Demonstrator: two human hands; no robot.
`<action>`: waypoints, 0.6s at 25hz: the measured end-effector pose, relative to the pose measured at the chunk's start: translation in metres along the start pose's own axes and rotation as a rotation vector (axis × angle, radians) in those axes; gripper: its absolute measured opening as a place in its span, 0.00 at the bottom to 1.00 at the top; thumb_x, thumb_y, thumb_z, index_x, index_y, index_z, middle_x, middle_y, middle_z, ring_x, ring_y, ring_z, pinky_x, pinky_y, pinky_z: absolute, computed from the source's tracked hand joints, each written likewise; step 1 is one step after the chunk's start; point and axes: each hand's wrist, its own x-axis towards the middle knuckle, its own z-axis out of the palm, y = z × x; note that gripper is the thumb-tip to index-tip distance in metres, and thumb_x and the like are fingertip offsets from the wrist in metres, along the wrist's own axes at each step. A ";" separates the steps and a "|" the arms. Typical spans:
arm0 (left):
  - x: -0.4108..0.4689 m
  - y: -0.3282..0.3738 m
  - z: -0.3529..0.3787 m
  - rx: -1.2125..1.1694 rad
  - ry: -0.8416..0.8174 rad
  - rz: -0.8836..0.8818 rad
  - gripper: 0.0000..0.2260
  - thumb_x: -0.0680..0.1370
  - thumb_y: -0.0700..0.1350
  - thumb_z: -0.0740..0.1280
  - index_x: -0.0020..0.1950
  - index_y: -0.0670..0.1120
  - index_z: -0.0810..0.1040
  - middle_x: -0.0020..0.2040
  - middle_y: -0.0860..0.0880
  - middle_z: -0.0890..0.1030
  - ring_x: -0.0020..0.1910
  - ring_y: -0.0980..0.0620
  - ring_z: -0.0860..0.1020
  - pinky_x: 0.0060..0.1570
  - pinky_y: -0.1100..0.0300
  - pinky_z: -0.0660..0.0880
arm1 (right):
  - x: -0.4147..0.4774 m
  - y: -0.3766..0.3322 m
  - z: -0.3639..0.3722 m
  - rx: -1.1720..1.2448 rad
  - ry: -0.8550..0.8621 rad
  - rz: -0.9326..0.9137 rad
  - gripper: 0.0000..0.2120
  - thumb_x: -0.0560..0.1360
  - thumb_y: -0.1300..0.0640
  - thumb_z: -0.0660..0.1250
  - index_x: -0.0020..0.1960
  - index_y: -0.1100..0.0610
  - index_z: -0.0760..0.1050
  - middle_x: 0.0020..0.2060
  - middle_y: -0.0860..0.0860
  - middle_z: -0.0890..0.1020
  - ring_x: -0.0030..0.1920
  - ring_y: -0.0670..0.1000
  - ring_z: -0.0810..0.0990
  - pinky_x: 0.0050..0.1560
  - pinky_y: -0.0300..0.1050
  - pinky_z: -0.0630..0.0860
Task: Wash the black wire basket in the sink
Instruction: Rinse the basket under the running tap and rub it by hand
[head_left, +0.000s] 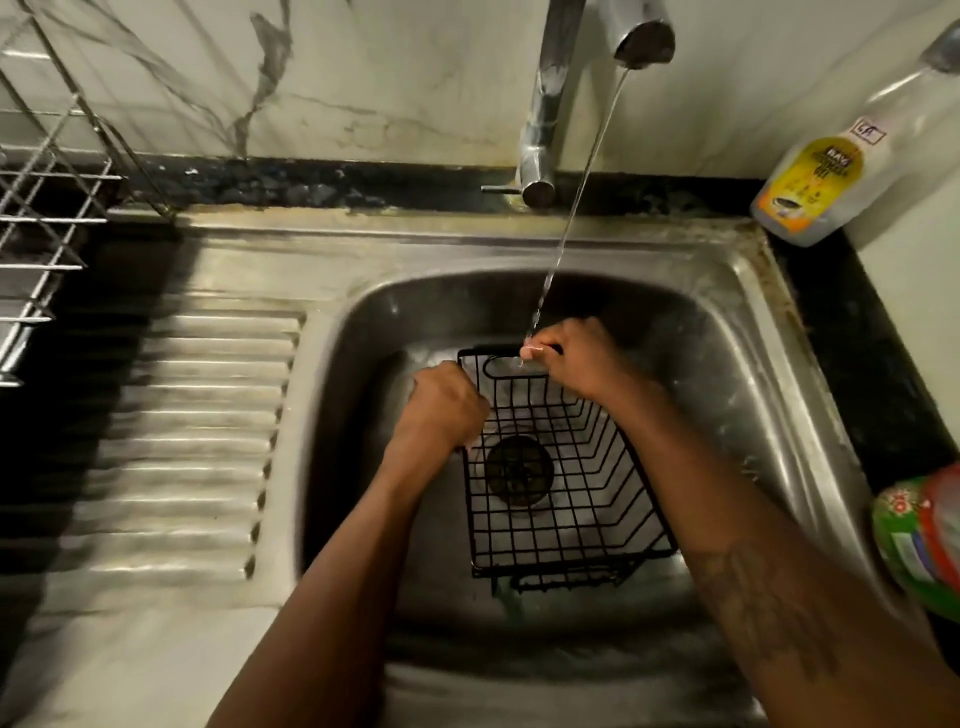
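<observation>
The black wire basket (561, 499) sits inside the steel sink (753, 395), over the round drain (519, 470). My left hand (447, 408) grips the basket's left rim, fingers curled round the wire. At the far rim by the handle loop, my right hand (576, 358) pinches the wire. A thin stream of water (576, 197) falls from the chrome tap (550, 98) onto my right fingers and the far rim.
A ribbed draining board (202, 441) lies left of the bowl, with a metal dish rack (41, 208) at the far left. A dish-soap bottle (826, 176) stands at the back right corner. A green packet (919, 535) sits on the right counter edge.
</observation>
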 end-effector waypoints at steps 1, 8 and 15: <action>0.000 0.000 0.002 0.027 -0.018 0.012 0.06 0.77 0.44 0.65 0.47 0.41 0.78 0.46 0.42 0.82 0.41 0.43 0.83 0.37 0.56 0.81 | -0.004 0.003 -0.001 -0.041 0.067 0.001 0.11 0.79 0.45 0.68 0.53 0.49 0.84 0.45 0.48 0.85 0.44 0.47 0.81 0.47 0.48 0.80; -0.007 0.010 0.009 0.083 -0.049 0.034 0.06 0.81 0.44 0.60 0.47 0.45 0.75 0.53 0.44 0.82 0.42 0.48 0.80 0.38 0.60 0.74 | 0.002 -0.023 0.016 -0.248 -0.029 -0.108 0.27 0.76 0.28 0.57 0.39 0.49 0.79 0.33 0.46 0.77 0.37 0.50 0.78 0.36 0.44 0.72; -0.002 0.003 0.006 0.052 -0.076 -0.011 0.09 0.79 0.44 0.63 0.53 0.41 0.80 0.54 0.40 0.81 0.49 0.41 0.82 0.45 0.52 0.80 | 0.004 -0.003 0.002 -0.083 -0.119 -0.119 0.12 0.82 0.51 0.64 0.40 0.46 0.77 0.38 0.49 0.82 0.40 0.50 0.82 0.48 0.55 0.82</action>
